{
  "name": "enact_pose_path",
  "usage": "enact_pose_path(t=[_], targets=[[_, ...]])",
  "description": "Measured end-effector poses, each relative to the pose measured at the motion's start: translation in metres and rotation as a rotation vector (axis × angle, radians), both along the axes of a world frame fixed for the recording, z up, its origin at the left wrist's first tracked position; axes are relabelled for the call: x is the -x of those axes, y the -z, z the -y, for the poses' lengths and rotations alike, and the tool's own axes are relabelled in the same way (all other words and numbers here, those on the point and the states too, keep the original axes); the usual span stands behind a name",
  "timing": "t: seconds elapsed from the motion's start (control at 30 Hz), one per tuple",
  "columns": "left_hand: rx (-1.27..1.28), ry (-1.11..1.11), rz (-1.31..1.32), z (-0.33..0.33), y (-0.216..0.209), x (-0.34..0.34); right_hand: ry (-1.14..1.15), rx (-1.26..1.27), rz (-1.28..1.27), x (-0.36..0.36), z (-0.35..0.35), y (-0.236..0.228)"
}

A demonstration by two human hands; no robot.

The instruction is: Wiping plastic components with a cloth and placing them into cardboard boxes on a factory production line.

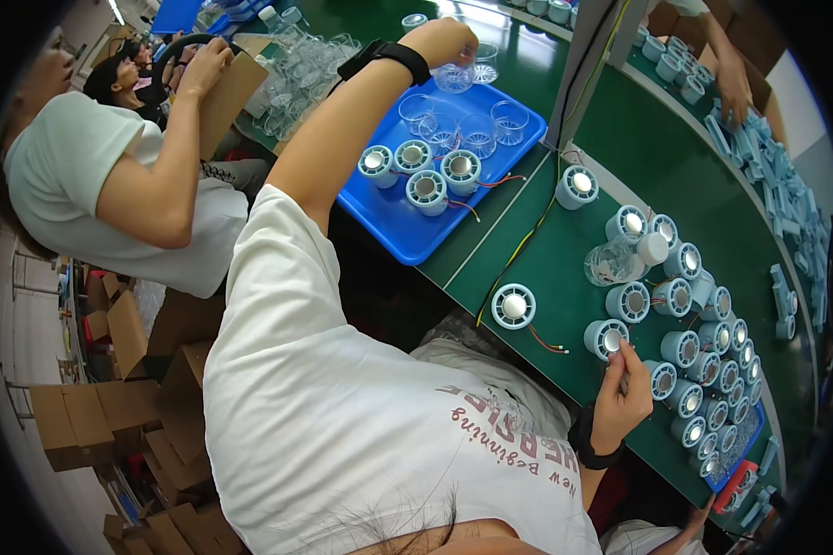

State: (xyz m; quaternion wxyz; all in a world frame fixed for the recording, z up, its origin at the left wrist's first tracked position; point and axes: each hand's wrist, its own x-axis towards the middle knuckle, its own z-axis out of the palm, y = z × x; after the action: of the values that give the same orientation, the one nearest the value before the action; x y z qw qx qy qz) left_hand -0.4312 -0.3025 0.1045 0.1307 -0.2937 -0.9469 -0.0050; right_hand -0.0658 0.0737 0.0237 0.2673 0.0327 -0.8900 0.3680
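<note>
My left hand (442, 43) reaches over the far edge of a blue tray (407, 242), its fingers closed on a clear plastic cup (453, 80). More clear cups (478, 137) stand in the tray, with several light-blue round units with silver discs and red wires (426, 191) on its nearer side. My right hand (623, 393) pinches the rim of another light-blue round unit (605, 339) on the green table. A single unit (514, 306) lies to its left, its wire trailing right. Both wrists wear black bands.
Many similar units (681, 349) crowd the table's right side, around a capped clear bottle (615, 262). A heap of clear cups (310, 79) lies beyond the tray. Light-blue strips (787, 176) are piled far right. A co-worker (125, 185) sits at left; cardboard boxes (102, 416) stand behind.
</note>
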Motion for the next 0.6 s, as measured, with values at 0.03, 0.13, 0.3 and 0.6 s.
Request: enact_pose_path(t=[0.03,0.13,0.3,0.6], targets=[[0.013,-0.036,0.049,0.005,0.009,0.006,0.007,-0.001,-0.001,-0.001,0.0,-0.001],[0.036,-0.103,0.149,0.01,0.037,0.017,-0.004,-0.018,0.039,-0.001,-0.002,-0.006],[0.044,-0.122,0.227,0.01,0.061,0.01,-0.005,-0.005,0.065,0.0,-0.006,-0.006],[0.132,-0.113,0.253,0.005,0.054,-0.004,-0.032,-0.036,-0.003,0.003,0.0,-0.008]])
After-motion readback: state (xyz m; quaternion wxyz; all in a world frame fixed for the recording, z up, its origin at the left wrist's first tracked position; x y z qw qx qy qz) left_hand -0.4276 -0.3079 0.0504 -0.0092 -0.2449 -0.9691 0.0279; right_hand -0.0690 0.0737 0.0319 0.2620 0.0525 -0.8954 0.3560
